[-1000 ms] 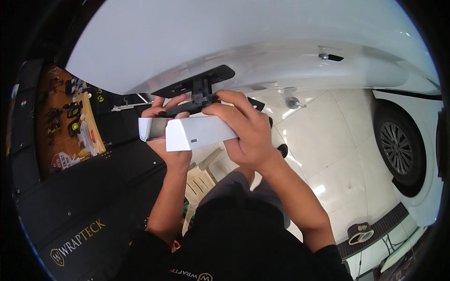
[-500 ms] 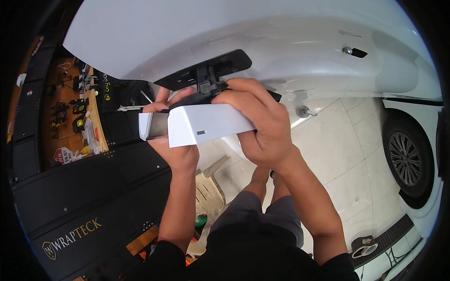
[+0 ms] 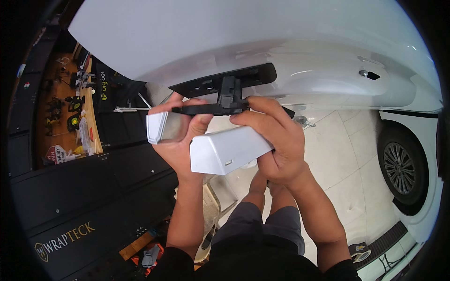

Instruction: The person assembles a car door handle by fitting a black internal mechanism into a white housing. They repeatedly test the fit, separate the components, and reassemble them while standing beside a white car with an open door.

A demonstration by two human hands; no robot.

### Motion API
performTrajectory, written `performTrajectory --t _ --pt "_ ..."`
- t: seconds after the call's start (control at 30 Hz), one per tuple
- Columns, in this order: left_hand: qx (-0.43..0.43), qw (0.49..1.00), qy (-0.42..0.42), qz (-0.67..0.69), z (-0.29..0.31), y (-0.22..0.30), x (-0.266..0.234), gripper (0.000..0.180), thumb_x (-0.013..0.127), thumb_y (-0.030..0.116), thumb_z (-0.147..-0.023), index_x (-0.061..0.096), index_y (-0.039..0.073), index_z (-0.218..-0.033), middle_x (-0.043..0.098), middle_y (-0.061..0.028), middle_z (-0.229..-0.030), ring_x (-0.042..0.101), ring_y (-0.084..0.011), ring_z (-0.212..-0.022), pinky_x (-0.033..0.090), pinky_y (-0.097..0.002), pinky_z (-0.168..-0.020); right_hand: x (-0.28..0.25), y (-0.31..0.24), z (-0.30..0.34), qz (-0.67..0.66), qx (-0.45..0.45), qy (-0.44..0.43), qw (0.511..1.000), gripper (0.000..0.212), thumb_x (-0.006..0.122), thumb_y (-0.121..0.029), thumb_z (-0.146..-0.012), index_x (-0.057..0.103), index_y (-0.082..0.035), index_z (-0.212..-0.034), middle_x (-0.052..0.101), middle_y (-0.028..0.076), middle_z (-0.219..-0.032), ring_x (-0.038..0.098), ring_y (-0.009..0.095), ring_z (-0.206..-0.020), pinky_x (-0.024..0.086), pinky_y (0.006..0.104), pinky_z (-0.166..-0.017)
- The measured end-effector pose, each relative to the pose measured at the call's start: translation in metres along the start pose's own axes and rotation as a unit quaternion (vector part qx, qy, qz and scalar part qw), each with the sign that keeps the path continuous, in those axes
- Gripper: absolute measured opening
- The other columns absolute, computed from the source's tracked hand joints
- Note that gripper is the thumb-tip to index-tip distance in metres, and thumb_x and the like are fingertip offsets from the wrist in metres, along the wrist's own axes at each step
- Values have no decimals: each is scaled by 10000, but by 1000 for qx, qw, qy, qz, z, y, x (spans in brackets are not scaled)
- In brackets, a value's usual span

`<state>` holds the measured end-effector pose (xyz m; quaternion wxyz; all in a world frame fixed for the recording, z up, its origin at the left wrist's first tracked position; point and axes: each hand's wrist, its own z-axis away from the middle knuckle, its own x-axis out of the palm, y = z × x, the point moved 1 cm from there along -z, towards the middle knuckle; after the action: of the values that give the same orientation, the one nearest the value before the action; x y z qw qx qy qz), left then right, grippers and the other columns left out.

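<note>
In my right hand point(image 3: 283, 138) is a long white plastic cover point(image 3: 232, 147) with bevelled edges and a small slot near its near edge. The index finger reaches the black bracket point(image 3: 230, 93), which has a blocky stem below a long black plate point(image 3: 255, 75). My left hand point(image 3: 180, 150) is closed, its thumb and fingers around the bracket's lower black bar point(image 3: 194, 109). A small white and silver end piece point(image 3: 153, 127) lies against that hand's palm side. A gap separates it from the cover. Whether the plate is fixed to the car body cannot be made out.
A large white car panel point(image 3: 225, 28) curves above my hands, with a dark recess and metal knob point(image 3: 364, 73) at right. A black workbench point(image 3: 89, 196) with tools stands at left. Below are a plastic chair point(image 3: 212, 206) and pale tiled floor point(image 3: 337, 178); a car wheel point(image 3: 403, 168) is far right.
The white cover has moved toward me and right, tilting away from the end piece and the bracket. My left thumb now shows on the black bar. The whole view has shifted slightly.
</note>
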<state>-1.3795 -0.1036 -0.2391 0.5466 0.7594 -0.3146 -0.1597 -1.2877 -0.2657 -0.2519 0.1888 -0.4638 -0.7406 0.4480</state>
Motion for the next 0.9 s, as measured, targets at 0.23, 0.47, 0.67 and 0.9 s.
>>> performTrajectory --t 0.23,0.47,0.67,0.9 --pt "35 998 -26 -55 5 6 9 530 866 -140 -732 507 24 -1085 564 -302 -1380 750 -313 -1099 587 -421 -972 2 4 -4 4 -1 28 1000 393 599 12 -723 751 -14 -1085 695 250 -1163 722 330 -927 563 330 -803" --pt "3 1000 8 -21 1 2 8 562 865 -156 -723 496 23 -1106 556 -321 -1418 751 -305 -1085 595 -410 -947 5 8 -9 11 -36 47 998 467 624 20 -643 765 -70 -1078 713 177 -1089 732 355 -832 594 369 -706" --pt "46 998 -16 -44 4 3 15 586 871 -168 -723 487 25 -1121 551 -307 -1440 740 -299 -1100 628 -365 -880 2 7 -11 4 -16 59 998 457 624 9 -645 765 -70 -1073 714 182 -1093 733 362 -833 595 375 -710" --pt "-11 999 17 27 4 6 16 561 878 -173 -717 509 10 -1099 537 -330 -1441 740 -269 -1051 617 -401 -924 2 5 -11 10 -9 40 999 455 603 7 -662 767 -66 -1079 718 207 -1110 739 378 -864 602 368 -748"
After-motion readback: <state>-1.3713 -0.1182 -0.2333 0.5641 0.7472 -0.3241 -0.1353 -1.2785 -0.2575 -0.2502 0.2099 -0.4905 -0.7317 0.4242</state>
